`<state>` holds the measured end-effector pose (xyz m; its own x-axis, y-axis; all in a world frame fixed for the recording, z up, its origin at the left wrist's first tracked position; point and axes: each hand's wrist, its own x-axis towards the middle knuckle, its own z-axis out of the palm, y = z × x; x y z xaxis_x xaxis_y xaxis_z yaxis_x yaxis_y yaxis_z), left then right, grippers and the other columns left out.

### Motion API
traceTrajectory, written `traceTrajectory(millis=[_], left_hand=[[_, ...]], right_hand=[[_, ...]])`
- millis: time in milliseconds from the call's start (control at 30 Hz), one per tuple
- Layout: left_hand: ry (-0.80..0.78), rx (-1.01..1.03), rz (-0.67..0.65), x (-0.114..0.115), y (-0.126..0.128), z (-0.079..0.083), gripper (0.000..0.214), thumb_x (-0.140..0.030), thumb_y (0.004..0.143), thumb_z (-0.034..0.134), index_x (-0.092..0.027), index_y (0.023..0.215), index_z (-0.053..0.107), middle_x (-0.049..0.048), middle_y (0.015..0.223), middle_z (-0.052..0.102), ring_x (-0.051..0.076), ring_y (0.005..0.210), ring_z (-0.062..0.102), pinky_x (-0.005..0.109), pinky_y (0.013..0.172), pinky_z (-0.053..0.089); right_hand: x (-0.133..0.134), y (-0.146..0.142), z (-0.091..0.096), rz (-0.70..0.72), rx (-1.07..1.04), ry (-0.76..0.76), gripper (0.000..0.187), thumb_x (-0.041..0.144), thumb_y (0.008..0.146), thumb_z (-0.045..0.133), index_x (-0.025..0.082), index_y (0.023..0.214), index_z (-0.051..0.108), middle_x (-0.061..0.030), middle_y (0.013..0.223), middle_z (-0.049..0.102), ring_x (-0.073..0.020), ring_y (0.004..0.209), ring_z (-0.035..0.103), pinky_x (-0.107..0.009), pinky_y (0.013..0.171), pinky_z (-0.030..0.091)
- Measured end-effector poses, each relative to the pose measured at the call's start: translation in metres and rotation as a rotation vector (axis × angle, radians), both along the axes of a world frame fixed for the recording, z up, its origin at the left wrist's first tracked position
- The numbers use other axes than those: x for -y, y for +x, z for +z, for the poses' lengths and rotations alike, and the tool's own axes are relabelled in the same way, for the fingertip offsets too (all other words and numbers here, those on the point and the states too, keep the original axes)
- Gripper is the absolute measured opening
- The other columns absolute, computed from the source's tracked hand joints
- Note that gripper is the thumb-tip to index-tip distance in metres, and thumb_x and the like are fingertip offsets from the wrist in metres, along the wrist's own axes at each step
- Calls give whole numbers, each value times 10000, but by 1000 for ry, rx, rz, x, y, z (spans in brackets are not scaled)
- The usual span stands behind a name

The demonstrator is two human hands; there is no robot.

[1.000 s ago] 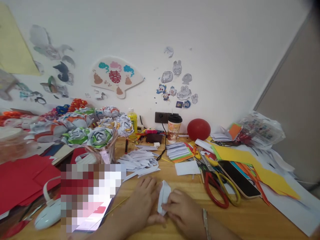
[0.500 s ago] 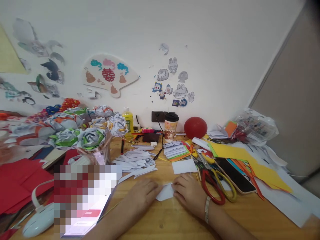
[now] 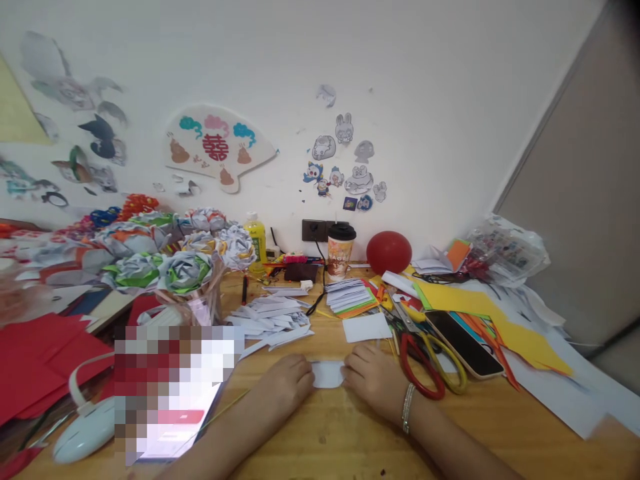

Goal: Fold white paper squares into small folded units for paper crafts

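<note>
A small white piece of paper [image 3: 327, 375] lies low over the wooden table between my two hands. My left hand [image 3: 289, 381] grips its left end with curled fingers, and my right hand [image 3: 369, 375] closes on its right end. My fingertips partly cover both ends. Just beyond my right hand rests a flat white paper rectangle [image 3: 367, 327]. Farther left, a loose pile of folded white paper strips [image 3: 275, 319] is spread out. Behind the rectangle sits a stack of cut paper [image 3: 350, 297], white with green and orange underneath.
Red-handled scissors [image 3: 423, 367] and a dark-screened phone [image 3: 465, 343] lie right of my right hand. A lit screen [image 3: 175, 427] is beside my left forearm. Paper flowers [image 3: 185, 271] stand at left. A lidded cup [image 3: 341, 250] and a red balloon [image 3: 389, 252] are at the back.
The small white paper, tilted and angular before, now lies straight as a narrow band between my hands. My left hand has shifted slightly, and the view has moved a little.
</note>
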<state>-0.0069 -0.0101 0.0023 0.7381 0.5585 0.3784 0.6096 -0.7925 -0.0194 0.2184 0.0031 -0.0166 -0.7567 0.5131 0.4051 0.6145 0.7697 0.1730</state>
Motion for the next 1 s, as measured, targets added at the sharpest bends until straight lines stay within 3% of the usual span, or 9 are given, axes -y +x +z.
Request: traceTrajectory(millis=[300, 433, 633, 833, 1000], left_hand=[[-110, 45, 143, -1, 2, -4, 260, -84, 885, 329, -156, 777, 554, 43, 767, 585, 159, 689, 539, 248, 629, 432], [-195, 76, 188, -1, 2, -5, 250, -101, 873, 331, -161, 765, 548, 30, 743, 566, 150, 658, 531, 242, 612, 430], [-194, 91, 144, -3, 3, -4, 260, -119, 876, 352, -159, 717, 554, 41, 784, 565, 159, 701, 508, 256, 635, 424], [-219, 132, 189, -7, 4, -7, 204, -143, 856, 428, -160, 722, 580, 50, 795, 579, 190, 765, 522, 304, 707, 430], [-206, 142, 271, -10, 8, -13, 189, -132, 835, 449, -146, 725, 602, 74, 774, 593, 217, 750, 533, 339, 704, 424]], right_hand=[[3, -7, -10, -48, -88, 50, 170, 106, 855, 519, 161, 708, 584, -40, 722, 587, -166, 675, 447, -286, 572, 290], [4, -10, -13, -88, -158, -26, 143, 79, 829, 532, 160, 724, 586, -32, 717, 596, -162, 669, 456, -280, 572, 313], [13, -15, -4, -119, -223, -141, 166, 113, 831, 526, 168, 687, 590, -44, 719, 592, -171, 698, 468, -295, 615, 338], [13, -21, 2, -318, -433, -405, 113, 99, 772, 593, 164, 679, 592, -23, 769, 578, -159, 777, 496, -271, 683, 358], [10, -26, 1, -397, -494, -475, 100, 128, 761, 601, 171, 672, 589, -20, 778, 568, -168, 807, 494, -278, 715, 348]])
